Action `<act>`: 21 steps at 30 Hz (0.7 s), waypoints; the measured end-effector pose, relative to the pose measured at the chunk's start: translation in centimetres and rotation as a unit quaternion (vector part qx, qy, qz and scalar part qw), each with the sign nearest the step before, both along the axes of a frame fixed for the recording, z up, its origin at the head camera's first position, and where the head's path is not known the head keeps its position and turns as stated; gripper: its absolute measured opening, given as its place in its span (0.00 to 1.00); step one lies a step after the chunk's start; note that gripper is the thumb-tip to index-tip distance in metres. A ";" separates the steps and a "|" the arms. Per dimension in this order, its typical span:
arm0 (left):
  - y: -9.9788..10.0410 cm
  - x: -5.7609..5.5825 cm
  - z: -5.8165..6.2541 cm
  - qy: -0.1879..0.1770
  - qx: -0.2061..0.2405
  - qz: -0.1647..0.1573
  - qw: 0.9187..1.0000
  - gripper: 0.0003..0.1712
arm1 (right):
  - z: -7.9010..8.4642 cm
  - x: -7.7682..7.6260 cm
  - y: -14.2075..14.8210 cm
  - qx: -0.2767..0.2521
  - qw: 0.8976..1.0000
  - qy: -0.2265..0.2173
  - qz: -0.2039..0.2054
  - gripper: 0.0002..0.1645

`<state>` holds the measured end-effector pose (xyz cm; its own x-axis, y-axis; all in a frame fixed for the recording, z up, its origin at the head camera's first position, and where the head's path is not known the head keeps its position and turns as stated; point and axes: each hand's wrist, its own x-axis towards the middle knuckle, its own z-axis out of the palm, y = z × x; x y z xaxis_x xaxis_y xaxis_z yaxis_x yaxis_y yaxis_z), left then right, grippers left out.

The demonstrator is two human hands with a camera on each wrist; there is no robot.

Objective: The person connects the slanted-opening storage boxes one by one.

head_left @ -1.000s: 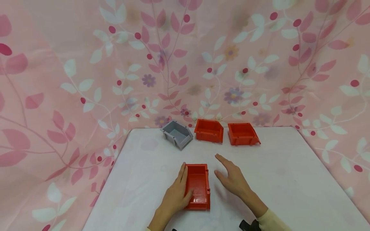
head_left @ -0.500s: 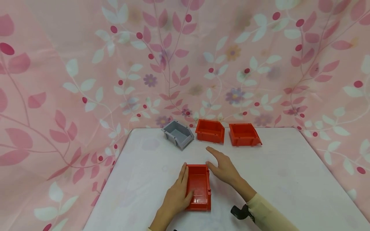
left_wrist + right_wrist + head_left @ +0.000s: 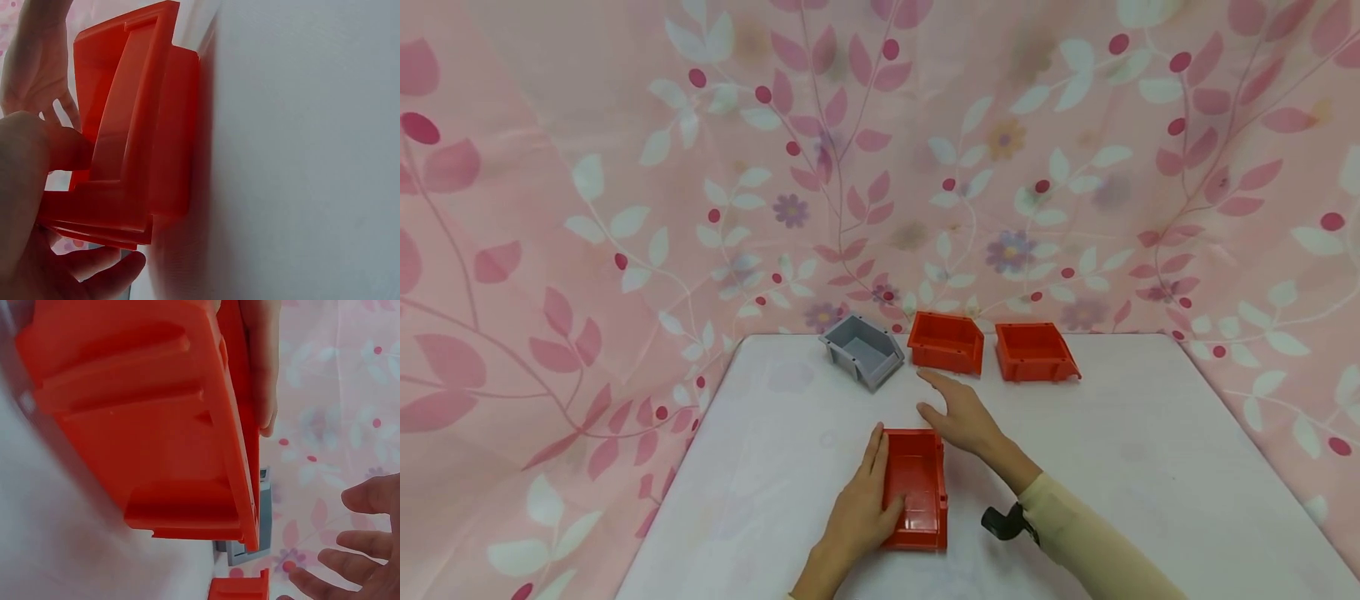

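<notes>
My left hand (image 3: 859,515) grips the left wall of a red plastic storage bin (image 3: 917,487), which has its long side running away from me. In the left wrist view the thumb (image 3: 69,149) hooks over the wall into the bin, and the fingers (image 3: 109,272) lie along the outside. The bin's inside shows bare red plastic. Over the bin's far right corner hovers my right hand (image 3: 964,414), fingers spread and loosely bent, holding nothing. The right wrist view shows those spread fingers (image 3: 359,565) apart from the bin's wall (image 3: 156,444).
At the table's back edge stand a grey bin (image 3: 861,350), turned at an angle, and two more red bins, one in the middle (image 3: 946,342) and one on the right (image 3: 1036,352). A white cloth (image 3: 1150,467) covers the table. Behind it hangs a pink floral curtain (image 3: 880,167).
My right hand has moved left and slightly away from me, from beside the red bin to above its far right corner. The left hand keeps its grip, and the bin stays in place.
</notes>
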<state>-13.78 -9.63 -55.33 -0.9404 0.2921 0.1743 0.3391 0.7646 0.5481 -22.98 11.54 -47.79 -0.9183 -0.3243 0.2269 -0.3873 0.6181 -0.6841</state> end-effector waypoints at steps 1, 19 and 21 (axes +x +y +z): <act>0.0 0.0 -0.1 -0.001 0.006 0.000 1.000 0.57 | 0.0 -0.2 -0.1 0.001 1.000 -0.002 0.001 0.37; 0.0 -0.1 -0.6 -0.005 0.021 0.000 1.000 0.56 | 0.5 -4.7 -2.8 0.019 0.999 -0.003 0.050 0.31; 0.0 -0.1 -0.6 -0.004 0.017 0.000 1.000 0.55 | 0.7 -5.4 -3.3 0.015 0.998 0.000 0.057 0.30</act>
<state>-13.84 -9.65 -55.91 -0.9421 0.2851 0.1765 0.3336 0.7453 0.5773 -28.34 8.27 -47.06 -0.8752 -0.4330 0.2158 -0.4564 0.5910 -0.6651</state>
